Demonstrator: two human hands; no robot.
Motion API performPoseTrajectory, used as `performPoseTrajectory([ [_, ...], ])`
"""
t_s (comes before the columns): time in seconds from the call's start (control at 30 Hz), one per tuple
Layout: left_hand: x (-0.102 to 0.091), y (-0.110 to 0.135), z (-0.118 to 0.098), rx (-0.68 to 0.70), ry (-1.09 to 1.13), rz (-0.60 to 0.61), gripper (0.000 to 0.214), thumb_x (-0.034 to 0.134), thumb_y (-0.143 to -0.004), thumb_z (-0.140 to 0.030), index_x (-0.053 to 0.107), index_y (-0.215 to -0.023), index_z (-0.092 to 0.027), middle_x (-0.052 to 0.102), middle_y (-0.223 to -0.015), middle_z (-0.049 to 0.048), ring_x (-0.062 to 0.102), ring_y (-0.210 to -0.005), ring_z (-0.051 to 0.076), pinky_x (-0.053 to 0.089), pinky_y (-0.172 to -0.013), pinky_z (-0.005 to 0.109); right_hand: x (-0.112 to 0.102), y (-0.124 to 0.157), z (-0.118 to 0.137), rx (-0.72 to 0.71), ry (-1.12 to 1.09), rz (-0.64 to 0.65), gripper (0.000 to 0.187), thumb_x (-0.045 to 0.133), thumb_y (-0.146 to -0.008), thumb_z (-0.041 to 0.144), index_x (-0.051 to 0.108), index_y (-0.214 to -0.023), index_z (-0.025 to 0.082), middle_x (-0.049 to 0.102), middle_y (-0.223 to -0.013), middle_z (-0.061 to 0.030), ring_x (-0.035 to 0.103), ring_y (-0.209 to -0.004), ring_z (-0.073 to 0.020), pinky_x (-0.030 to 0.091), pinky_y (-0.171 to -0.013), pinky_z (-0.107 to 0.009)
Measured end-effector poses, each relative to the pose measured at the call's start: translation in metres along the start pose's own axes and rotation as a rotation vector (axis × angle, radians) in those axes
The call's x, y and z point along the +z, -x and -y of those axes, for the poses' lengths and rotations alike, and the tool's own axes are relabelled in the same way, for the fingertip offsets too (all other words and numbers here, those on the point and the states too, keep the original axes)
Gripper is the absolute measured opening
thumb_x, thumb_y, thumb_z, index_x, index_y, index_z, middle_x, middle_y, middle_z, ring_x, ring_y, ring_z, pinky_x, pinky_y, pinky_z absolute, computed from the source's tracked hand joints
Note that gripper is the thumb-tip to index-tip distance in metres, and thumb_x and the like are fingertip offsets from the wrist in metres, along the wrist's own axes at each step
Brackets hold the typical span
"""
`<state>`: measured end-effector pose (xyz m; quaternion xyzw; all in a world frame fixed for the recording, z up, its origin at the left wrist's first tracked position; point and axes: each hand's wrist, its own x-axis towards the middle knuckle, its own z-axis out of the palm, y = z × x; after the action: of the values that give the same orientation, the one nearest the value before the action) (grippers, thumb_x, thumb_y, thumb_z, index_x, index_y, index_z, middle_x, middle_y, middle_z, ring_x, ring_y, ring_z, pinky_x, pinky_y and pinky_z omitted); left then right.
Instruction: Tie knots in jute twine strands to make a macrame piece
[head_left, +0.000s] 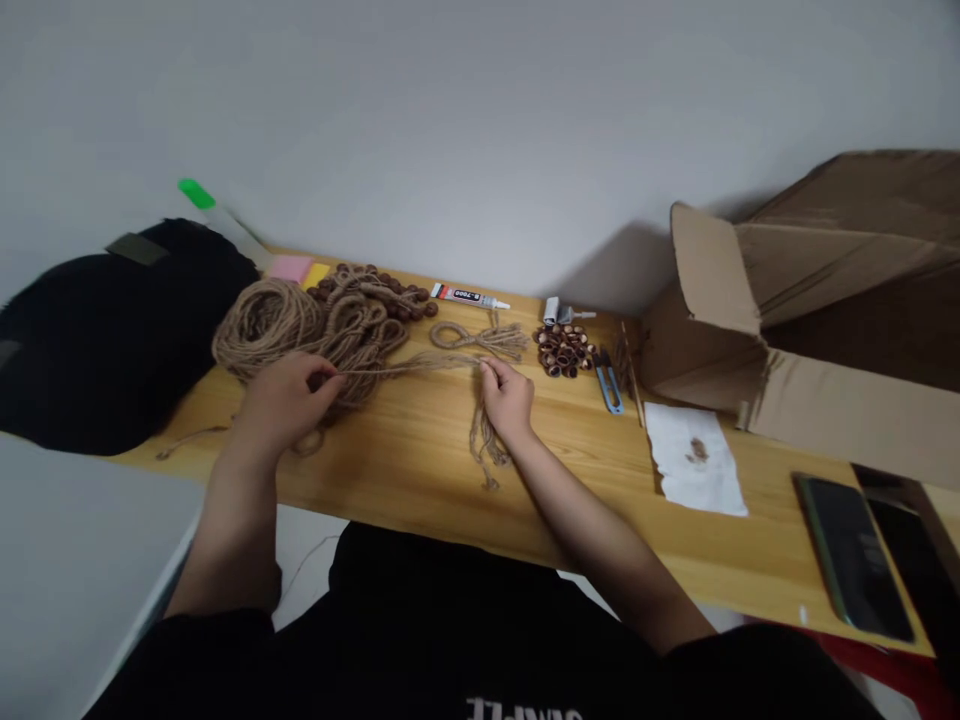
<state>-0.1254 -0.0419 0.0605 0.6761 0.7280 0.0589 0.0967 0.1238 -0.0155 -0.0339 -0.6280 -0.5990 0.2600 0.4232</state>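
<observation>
On the bench (420, 470) there is one big heap of string (274, 325), one tube of glue (469, 296), one blue cutter (610, 387), one white paper (697, 458), one brown box (817, 300) and one black bag (112, 335).

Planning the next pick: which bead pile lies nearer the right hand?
The ring-shaped beads beside the blue snips, just right of the right hand; the round beads sit behind the twine.
</observation>
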Motion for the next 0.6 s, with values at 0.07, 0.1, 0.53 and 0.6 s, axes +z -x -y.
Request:
performPoseTrajectory([
  [0.07,-0.005,0.001,0.001,-0.056,-0.022,-0.001,0.020,0.048,-0.078,-0.035,0.060,-0.075,-0.019,0.061,-0.082,0.0029,0.053,-0.075,0.018,0.038,-0.067,0.026,0.000,0.001,0.000,0.006,-0.014,0.000,0.026,0.048,-0.083,0.029,0.071,-0.093,0.021,0.072,-0.093,-0.0049,0.067,-0.086,-0.0198,0.048,-0.079,-0.029],
  [0.1,-0.009,0.002,0.002,-0.084,-0.034,-0.005,0.021,0.048,-0.078,-0.035,0.060,-0.075,-0.019,0.062,-0.082,0.0030,0.053,-0.075,0.018,0.038,-0.066,0.026,0.000,0.001,0.000,0.004,-0.019,0.002,0.026,0.048,-0.083,0.030,0.071,-0.093,0.021,0.072,-0.092,-0.0049,0.067,-0.085,-0.0199,0.048,-0.079,-0.029],
  [0.53,-0.055,-0.012,0.011,-0.094,0.089,0.226,0.034,0.054,-0.065,-0.047,0.063,-0.083,-0.020,0.066,-0.075,-0.0014,0.055,-0.072,0.015,0.041,-0.068,0.023,-0.002,0.000,0.005,0.006,0.047,0.033,0.025,0.047,-0.084,0.027,0.071,-0.091,0.023,0.073,-0.085,-0.0043,0.067,-0.078,-0.0202,0.046,-0.071,-0.027],
  [0.6,-0.066,-0.019,0.015,-0.049,0.143,0.336,0.043,0.057,-0.061,-0.055,0.064,-0.084,-0.019,0.068,-0.080,-0.0002,0.056,-0.078,0.016,0.043,-0.074,0.025,-0.003,-0.001,0.006,0.018,0.070,0.049,0.025,0.047,-0.085,0.027,0.071,-0.092,0.023,0.073,-0.083,-0.0047,0.066,-0.076,-0.0203,0.046,-0.068,-0.027],
])
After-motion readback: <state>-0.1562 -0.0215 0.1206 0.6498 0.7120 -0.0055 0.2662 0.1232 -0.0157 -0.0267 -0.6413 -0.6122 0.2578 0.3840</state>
